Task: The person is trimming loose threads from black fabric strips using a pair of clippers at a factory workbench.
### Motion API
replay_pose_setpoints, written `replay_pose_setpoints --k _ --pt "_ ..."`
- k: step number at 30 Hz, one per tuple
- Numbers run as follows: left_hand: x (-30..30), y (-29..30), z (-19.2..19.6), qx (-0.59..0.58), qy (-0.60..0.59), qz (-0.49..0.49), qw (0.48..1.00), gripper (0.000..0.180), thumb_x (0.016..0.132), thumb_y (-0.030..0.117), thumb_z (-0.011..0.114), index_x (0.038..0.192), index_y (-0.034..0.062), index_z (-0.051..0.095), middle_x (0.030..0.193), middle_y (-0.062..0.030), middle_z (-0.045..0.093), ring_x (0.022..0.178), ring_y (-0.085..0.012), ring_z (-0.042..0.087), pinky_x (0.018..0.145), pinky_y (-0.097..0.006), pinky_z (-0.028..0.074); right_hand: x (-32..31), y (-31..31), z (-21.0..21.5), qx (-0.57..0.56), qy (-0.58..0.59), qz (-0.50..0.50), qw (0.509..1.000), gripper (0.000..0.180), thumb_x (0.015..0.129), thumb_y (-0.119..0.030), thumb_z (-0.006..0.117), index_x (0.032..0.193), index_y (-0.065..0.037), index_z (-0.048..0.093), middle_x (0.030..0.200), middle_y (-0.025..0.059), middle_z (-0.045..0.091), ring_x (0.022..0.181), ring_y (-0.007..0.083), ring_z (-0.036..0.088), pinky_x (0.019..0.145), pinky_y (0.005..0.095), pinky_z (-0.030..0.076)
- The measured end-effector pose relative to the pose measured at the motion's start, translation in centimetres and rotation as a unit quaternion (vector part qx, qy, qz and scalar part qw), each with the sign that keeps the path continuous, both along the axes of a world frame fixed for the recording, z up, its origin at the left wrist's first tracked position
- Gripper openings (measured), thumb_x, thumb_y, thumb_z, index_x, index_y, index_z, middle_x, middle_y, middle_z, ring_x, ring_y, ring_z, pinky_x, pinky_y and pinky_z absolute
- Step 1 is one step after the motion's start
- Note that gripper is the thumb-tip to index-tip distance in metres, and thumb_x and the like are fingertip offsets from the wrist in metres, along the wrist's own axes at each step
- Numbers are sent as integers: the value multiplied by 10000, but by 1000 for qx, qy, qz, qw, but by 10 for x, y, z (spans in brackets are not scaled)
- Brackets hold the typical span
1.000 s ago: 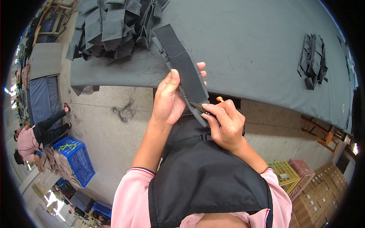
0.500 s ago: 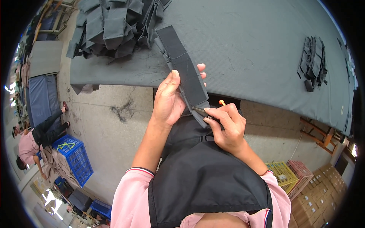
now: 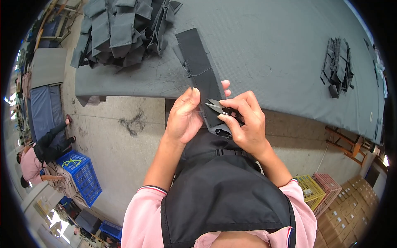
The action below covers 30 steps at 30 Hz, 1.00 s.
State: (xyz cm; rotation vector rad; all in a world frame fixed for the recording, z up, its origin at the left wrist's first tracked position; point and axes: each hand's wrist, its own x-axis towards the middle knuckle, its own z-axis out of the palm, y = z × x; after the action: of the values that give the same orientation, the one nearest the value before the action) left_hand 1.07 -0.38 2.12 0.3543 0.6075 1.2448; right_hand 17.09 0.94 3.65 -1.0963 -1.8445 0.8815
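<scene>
At the centre of the frame, the left hand [image 3: 185, 117] grips a dark grey fabric strip [image 3: 202, 78], while the right hand [image 3: 247, 122] holds thread snips [image 3: 224, 110], blades parted over it. The step looks like trimming; the next move seemingly calls for a steady strip and careful tips.

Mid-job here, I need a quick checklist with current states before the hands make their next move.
1. Left hand gripping the dark fabric strip: ok, thumb on the near side, fingertips showing past the right edge.
2. Right hand holding the snips: ok.
3. Blades parted: ok, a gap shows between them.
4. Fingertips outside the blades: ok, though close by.
5. Loose thread between the blades: not ok, it lies farther up the strip.
6. Blades off the cloth: cannot tell.
</scene>
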Motion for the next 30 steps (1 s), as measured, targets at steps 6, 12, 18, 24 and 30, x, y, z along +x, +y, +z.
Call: replay_pose_setpoints --k 6,12,18,24,30 --pt "5 -1 1 -29 -21 11 999 396 979 279 390 1213 -32 464 1273 -217 495 1125 -296 535 931 -427 473 -2 -1 -8 137 -60 -9 989 289 628 -25 730 901 -48 634 695 47 497 541 191 525 485 305 430" --pt "-6 -6 -9 -57 -9 44 997 343 987 227 358 1176 -44 451 1254 -255 481 1157 -368 497 930 -473 475 17 -15 -9 46 -17 -44 998 296 643 37 724 922 -14 642 723 75 526 559 191 527 527 282 459" --pt "-1 -3 0 -78 -27 19 996 262 992 237 363 1036 1 468 1007 -163 605 919 -301 633 818 -408 531 19 -8 -5 -30 30 -71 997 284 685 44 702 953 -20 632 803 80 522 604 149 525 527 254 452" --pt "0 -6 -3 -106 -44 28 993 247 990 234 369 1029 12 469 995 -146 611 884 -270 644 795 -417 547 20 -2 -13 54 6 -55 997 274 677 24 714 936 -26 643 768 68 520 548 145 515 482 254 436" --pt "3 -4 -5 -145 -45 26 988 271 979 225 401 1137 17 472 949 -95 606 866 -203 621 810 -406 535 21 -10 -6 23 29 -68 997 258 680 25 713 926 -24 650 760 50 510 560 123 514 474 260 418"
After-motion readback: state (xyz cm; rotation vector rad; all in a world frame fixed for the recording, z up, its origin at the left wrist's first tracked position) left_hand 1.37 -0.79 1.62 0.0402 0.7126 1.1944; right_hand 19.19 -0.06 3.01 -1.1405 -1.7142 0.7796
